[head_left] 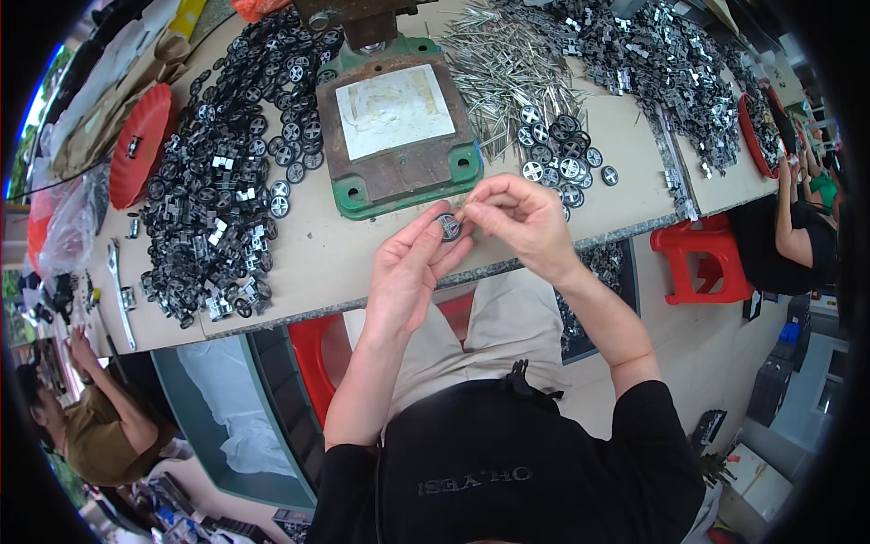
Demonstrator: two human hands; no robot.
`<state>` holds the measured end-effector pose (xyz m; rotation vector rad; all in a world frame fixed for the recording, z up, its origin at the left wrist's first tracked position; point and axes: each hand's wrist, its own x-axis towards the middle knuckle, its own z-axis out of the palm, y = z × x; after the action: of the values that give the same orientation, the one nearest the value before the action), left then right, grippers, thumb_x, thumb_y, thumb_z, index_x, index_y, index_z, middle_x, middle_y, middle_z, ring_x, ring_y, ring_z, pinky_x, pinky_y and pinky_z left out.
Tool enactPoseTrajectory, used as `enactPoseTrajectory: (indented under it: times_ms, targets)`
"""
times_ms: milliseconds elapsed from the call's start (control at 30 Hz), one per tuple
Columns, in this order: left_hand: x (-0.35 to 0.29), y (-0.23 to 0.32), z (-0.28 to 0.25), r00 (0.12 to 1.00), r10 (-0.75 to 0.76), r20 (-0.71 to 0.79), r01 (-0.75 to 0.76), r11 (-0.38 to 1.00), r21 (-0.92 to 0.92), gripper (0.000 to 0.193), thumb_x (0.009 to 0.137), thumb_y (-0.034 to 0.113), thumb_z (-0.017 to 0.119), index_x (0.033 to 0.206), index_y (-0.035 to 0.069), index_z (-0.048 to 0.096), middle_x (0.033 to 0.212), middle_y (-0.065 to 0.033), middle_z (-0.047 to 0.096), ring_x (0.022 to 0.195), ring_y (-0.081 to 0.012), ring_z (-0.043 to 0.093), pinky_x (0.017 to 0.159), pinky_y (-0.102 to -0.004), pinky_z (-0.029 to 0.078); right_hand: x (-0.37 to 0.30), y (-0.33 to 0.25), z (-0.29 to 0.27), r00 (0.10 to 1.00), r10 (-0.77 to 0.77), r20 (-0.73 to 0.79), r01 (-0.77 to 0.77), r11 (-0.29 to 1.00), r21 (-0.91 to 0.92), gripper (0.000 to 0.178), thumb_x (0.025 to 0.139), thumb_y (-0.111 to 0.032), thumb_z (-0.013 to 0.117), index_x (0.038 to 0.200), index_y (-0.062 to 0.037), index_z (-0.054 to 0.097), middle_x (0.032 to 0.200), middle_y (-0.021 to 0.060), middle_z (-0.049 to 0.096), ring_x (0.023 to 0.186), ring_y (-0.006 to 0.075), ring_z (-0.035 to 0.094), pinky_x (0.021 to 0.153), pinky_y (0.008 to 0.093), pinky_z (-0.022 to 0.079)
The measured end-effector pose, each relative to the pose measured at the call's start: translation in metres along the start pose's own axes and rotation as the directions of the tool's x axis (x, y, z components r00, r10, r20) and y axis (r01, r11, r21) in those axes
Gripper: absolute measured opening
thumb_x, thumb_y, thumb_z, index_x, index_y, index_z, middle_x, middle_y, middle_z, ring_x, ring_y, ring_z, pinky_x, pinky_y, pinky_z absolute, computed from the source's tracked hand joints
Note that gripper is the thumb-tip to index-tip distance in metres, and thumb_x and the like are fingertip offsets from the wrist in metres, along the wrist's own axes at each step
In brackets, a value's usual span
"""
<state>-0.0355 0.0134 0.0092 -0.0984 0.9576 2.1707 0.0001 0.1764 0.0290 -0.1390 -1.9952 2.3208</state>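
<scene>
My left hand holds a small black wheel with silver spokes between thumb and fingers, over the table's front edge. Close beside it, my right hand is closed in a pinch at the wheel's upper rim. Whatever sits in that pinch is too small to make out. Just beyond the hands stands a press with a green base and a white plate on it. Loose wheels lie to the right of the press, in front of a heap of thin metal pins.
More wheels and assembled black wheel pieces are heaped at left, near a red dish and a wrench. Black clips cover the far right. A red stool stands beyond the table; co-workers sit on both sides.
</scene>
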Motion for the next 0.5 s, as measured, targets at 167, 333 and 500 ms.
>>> enactPoseTrajectory:
  times_ms: [167, 333, 500]
  targets:
    - [-0.001, -0.002, 0.003, 1.0, 0.002, -0.003, -0.002, 1.0, 0.003, 0.037, 0.094, 0.008, 0.043, 0.127, -0.009, 0.037, 0.114, -0.0181, 0.055, 0.104, -0.0244, 0.057, 0.094, -0.036, 0.047, 0.0, 0.015, 0.002, 1.0, 0.005, -0.025, -0.002, 0.993, 0.115, 0.013, 0.086, -0.006, 0.059, 0.096, 0.0025, 0.057, 0.085, 0.0054, 0.063, 0.075, 0.0068, 0.059, 0.066, 0.0185, 0.048]
    - [-0.002, -0.001, 0.003, 1.0, 0.015, -0.017, -0.015, 1.0, 0.025, 0.038, 0.094, 0.008, 0.043, 0.127, -0.009, 0.037, 0.113, -0.017, 0.056, 0.102, -0.022, 0.058, 0.094, -0.0347, 0.047, 0.001, 0.013, 0.001, 0.992, 0.114, -0.047, -0.108, 0.987, 0.122, 0.012, 0.086, -0.006, 0.059, 0.094, 0.0023, 0.057, 0.082, 0.0044, 0.064, 0.07, 0.0063, 0.058, 0.059, 0.0218, 0.049]
    - [-0.002, -0.003, 0.003, 1.0, 0.016, 0.009, -0.016, 0.999, -0.032, 0.038, 0.093, 0.007, 0.043, 0.128, -0.007, 0.037, 0.114, -0.0152, 0.055, 0.104, -0.0209, 0.057, 0.095, -0.0335, 0.046, -0.003, 0.02, 0.005, 0.897, -0.442, 0.028, 0.413, 0.813, -0.41, 0.011, 0.079, 0.001, 0.062, 0.09, 0.0022, 0.059, 0.077, 0.007, 0.063, 0.064, 0.0118, 0.06, 0.055, 0.0247, 0.048]
